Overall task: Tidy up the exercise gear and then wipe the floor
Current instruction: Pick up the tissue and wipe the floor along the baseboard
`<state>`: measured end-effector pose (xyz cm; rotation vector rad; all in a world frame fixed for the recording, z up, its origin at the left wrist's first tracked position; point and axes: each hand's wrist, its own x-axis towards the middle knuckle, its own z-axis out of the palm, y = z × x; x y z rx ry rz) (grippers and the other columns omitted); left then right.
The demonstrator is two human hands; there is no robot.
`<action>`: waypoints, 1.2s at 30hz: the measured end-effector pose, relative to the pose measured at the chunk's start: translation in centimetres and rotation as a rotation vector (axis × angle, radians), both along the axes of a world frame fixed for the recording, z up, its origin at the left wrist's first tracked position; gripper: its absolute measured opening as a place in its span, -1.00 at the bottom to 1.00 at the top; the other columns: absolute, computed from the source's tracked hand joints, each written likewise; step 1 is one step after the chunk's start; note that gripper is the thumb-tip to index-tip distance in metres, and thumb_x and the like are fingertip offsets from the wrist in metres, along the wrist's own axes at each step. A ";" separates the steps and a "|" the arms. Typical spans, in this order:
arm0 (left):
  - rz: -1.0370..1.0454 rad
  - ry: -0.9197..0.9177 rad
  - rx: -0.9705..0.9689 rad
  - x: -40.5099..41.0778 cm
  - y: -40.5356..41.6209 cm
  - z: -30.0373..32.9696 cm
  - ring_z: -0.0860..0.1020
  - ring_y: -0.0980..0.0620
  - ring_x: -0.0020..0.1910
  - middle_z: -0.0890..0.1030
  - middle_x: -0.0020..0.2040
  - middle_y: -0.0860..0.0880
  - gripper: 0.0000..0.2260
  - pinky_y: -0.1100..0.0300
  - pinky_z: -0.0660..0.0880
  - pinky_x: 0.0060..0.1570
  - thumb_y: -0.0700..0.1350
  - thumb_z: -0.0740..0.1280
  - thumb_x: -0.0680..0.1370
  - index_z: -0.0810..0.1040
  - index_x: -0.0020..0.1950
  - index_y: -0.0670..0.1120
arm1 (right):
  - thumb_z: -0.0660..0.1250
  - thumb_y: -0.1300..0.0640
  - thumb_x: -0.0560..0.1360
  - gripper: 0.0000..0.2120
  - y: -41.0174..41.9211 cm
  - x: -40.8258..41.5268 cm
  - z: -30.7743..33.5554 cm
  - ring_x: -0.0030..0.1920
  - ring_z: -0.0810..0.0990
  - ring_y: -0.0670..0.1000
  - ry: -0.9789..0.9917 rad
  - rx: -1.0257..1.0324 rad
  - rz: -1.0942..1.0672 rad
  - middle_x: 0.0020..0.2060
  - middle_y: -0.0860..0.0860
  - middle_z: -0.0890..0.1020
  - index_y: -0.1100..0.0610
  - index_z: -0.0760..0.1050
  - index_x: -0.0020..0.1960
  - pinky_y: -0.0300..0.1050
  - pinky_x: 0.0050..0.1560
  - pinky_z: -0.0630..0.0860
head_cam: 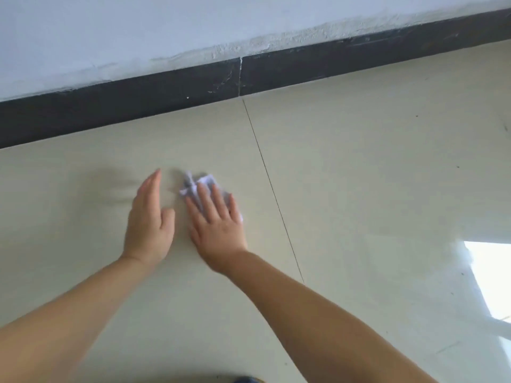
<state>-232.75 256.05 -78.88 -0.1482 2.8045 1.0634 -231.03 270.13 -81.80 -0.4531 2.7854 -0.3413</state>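
Note:
A crumpled white tissue point(203, 182) lies on the pale tiled floor point(359, 175). My right hand point(217, 222) presses flat on it with straight, spread fingers, so only the tissue's far edge and right corner show. My left hand point(149, 219) is just to the left, fingers straight and together, flat on or just above the floor, holding nothing. No exercise gear is in view.
A black skirting board point(166, 103) runs along the foot of the white wall point(138, 31) just beyond my hands. A tile joint point(272, 189) runs down the floor right of the tissue. A bright patch of light point(489, 275) lies at the right edge.

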 end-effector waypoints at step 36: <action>-0.318 -0.273 -0.524 -0.7 -5.2 -3.4 -0.24 0.00 0.53 -0.24 0.56 -0.05 -0.39 0.00 -0.21 0.47 0.17 -0.02 0.61 -0.17 0.56 -0.04 | -0.10 0.04 0.62 -0.46 16.5 10.9 0.7 0.54 -0.17 0.04 -0.067 0.215 -0.386 0.56 0.06 -0.06 -0.06 -0.22 0.55 0.26 0.41 0.21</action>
